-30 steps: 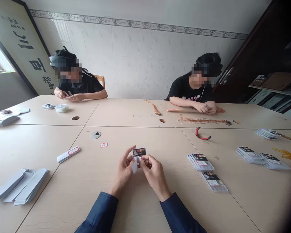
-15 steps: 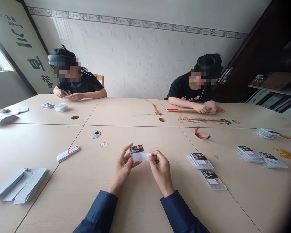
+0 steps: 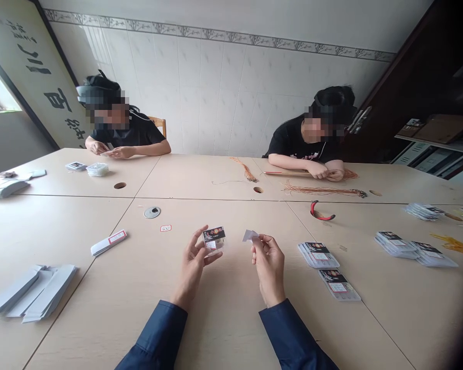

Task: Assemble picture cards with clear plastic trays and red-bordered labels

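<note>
My left hand (image 3: 193, 259) holds a small clear packet (image 3: 213, 238) with a dark printed header, pinched between thumb and fingers above the wooden table (image 3: 139, 288). My right hand (image 3: 269, 262) pinches a small white paper strip (image 3: 249, 235) by its end, held apart from the packet to the right. Both arms wear dark blue sleeves. Just right of my right hand lie stacks of similar packets (image 3: 318, 255) and another pile (image 3: 338, 291).
Two people in black shirts sit across the table, one far left (image 3: 118, 133), one far right (image 3: 312, 144) handling orange strings (image 3: 324, 191). White paper strips (image 3: 31, 295) lie at left, a labelled strip bundle (image 3: 108, 243) nearby, a red hook-shaped tool (image 3: 321, 211), more packet piles (image 3: 412, 248) at right.
The white strip, joined to the packet a moment ago, has come off in my right hand, which moved right. My left hand keeps the packet.
</note>
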`<state>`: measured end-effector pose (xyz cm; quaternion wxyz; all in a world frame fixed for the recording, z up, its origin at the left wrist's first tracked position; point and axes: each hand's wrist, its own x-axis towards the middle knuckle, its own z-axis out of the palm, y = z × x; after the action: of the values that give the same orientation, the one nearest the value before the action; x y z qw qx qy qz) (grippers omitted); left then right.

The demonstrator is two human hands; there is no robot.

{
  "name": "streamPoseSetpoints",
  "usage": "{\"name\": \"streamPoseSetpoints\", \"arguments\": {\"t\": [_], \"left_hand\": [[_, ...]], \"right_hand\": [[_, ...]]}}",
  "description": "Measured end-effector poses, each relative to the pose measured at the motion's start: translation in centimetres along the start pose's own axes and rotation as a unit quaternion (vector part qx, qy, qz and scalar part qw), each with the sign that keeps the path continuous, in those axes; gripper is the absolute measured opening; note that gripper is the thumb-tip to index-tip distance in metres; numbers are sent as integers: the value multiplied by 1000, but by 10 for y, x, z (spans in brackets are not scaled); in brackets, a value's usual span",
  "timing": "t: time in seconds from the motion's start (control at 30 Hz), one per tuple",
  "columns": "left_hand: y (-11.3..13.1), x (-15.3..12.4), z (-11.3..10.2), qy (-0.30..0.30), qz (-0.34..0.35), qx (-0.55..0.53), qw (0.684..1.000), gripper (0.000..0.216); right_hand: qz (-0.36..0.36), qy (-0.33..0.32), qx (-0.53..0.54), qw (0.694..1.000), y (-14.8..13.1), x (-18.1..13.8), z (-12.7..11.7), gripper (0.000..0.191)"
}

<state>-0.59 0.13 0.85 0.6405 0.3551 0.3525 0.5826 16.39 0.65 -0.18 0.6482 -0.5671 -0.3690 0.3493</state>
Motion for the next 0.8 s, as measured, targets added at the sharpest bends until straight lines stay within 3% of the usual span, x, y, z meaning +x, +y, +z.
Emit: {"name": "streamPoseSetpoints", "arguments": {"t": [0.5,0.6,0.7,0.8], "left_hand": [[-6,5,-4,29,-7,-25,999,58],[-10,7,-4,37,-13,-46,998,57],[-15,10,-4,41,-22,-66,997,55],[-20,10,-3,53,-22,-78,995,53]], "right_hand": [[0,-15,56,998,-6,-4,3,38],[-12,-19,63,998,-15,-14,5,47],[-1,-79,62,995,-34,-31,14,44],[-12,-213,37,976,-53,-56,40,25]]}}
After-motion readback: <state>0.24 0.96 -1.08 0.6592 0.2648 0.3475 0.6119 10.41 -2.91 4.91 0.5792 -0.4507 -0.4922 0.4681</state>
